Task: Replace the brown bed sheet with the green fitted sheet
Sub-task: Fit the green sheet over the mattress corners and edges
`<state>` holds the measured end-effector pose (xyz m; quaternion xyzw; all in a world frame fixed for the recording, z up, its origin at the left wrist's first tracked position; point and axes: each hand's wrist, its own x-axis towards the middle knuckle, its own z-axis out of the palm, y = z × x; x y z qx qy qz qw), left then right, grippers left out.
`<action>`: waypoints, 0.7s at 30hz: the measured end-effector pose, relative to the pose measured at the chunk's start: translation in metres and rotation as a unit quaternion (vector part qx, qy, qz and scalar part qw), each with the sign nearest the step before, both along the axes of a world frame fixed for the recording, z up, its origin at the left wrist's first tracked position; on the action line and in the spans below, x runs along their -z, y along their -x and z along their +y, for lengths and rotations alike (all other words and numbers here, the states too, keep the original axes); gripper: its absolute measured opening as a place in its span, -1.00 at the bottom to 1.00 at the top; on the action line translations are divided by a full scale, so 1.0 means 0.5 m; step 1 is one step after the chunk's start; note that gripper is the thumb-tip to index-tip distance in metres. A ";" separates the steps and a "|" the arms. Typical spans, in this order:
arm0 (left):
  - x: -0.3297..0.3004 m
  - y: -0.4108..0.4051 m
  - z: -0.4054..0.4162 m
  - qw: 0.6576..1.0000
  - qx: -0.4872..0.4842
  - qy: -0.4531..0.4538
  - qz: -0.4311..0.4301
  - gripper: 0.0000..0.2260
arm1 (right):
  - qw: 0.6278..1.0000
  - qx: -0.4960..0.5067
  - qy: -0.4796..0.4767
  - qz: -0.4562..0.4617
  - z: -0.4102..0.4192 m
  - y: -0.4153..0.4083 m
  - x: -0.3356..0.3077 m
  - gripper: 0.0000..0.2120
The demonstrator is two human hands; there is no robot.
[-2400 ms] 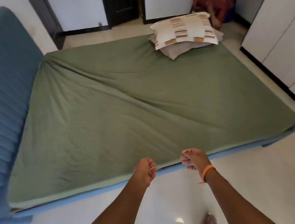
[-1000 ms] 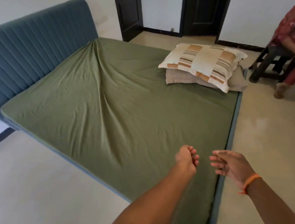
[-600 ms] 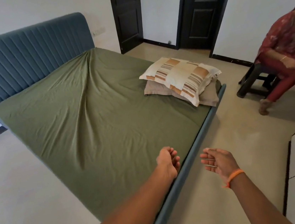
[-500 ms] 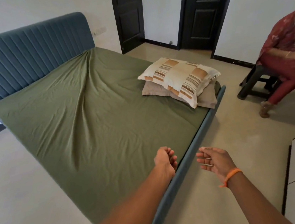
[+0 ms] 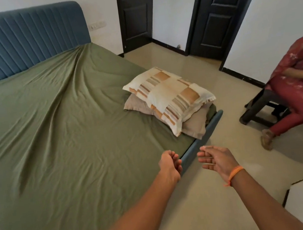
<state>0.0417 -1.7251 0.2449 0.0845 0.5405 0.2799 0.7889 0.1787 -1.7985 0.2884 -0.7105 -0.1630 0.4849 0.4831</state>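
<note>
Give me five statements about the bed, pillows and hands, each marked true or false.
1. The green fitted sheet covers the mattress top. True.
2. The patterned pillow lies under the plain beige pillow. False: it lies on top of it.
3. The left hand grips a brown sheet. False: it holds nothing.
4. The right hand, held over the floor, wears an orange wristband. True.
5. The headboard is red. False: it is blue.
</note>
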 end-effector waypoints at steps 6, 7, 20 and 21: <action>0.010 -0.249 0.136 0.999 -0.031 -0.011 0.008 -0.87 | 0.999 -0.037 -0.013 -0.020 0.146 -0.312 0.026 -0.79; 0.017 -0.287 0.160 0.999 -0.035 -0.012 0.013 -0.86 | 0.999 -0.038 -0.010 -0.017 0.170 -0.361 0.035 -0.79; -0.042 -0.887 0.586 0.978 -0.207 -0.020 -0.024 -0.81 | 0.989 -0.146 -0.005 -0.010 0.687 -1.016 0.006 -0.86; -0.037 -0.911 0.623 0.973 -0.229 -0.022 -0.026 -0.81 | 0.986 -0.168 -0.004 -0.007 0.734 -1.042 0.009 -0.86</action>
